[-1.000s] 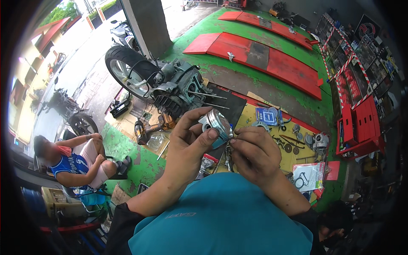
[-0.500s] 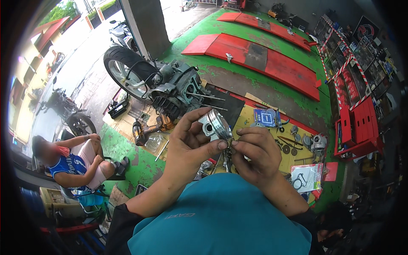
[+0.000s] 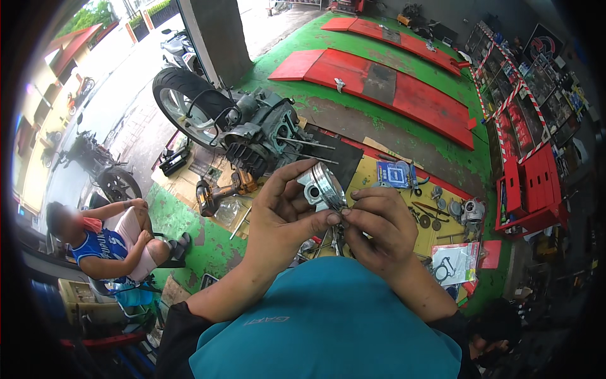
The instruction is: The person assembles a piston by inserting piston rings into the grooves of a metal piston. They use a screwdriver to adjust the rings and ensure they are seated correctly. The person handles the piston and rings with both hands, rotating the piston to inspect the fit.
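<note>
A silver piston (image 3: 324, 189) with ring grooves near its crown is held up in front of my chest, tilted, its pin hole toward the left. My left hand (image 3: 281, 208) grips it, thumb below and index finger over the top. My right hand (image 3: 382, 224) is closed in a pinch, thumb and index finger at the piston's lower right rim. Whatever lies between those fingertips is too small to make out. Beyond the hands is an engine (image 3: 265, 136) with long bare studs, joined to a motorcycle wheel (image 3: 186, 104).
An orange and black cordless drill (image 3: 221, 192) lies on cardboard at the left. To the right, engine parts (image 3: 432, 211), a blue box (image 3: 396, 175) and a packaged gasket (image 3: 451, 262) cover a yellow sheet. A person (image 3: 117, 243) sits at the left; red ramps (image 3: 372, 82) stand farther off.
The piston has turned slightly in my left hand. Both hands stay in nearly the same place.
</note>
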A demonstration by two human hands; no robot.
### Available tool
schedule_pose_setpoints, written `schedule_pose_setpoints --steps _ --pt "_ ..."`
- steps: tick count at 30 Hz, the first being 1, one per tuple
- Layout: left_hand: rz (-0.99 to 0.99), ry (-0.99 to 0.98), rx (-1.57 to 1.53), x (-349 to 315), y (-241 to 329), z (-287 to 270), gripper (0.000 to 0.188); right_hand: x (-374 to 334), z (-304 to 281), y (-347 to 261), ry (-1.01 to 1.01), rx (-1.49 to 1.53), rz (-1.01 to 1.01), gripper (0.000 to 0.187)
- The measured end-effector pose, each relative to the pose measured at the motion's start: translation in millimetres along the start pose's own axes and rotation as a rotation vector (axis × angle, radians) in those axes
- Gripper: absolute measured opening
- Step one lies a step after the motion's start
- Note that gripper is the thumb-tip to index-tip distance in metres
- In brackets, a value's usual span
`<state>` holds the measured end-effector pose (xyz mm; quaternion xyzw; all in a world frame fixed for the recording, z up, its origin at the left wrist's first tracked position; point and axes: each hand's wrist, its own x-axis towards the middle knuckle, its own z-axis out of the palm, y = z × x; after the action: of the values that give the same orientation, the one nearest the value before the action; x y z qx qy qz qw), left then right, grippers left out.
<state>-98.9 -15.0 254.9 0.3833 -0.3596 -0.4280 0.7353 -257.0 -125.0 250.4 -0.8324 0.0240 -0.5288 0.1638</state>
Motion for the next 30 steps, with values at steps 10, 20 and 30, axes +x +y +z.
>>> schedule_pose_setpoints --steps 10,20,30 --pt "0.014 0.003 0.041 3 1 -2 0.072 2 1 0 -0.009 -0.033 0.020 0.035" --pt "0.038 0.008 0.080 5 2 1 0.068 -1 1 1 -0.044 -0.071 0.023 0.033" --pt "0.040 0.047 0.278 2 3 -1 0.072 11 -19 9 -0.131 0.026 0.073 0.032"
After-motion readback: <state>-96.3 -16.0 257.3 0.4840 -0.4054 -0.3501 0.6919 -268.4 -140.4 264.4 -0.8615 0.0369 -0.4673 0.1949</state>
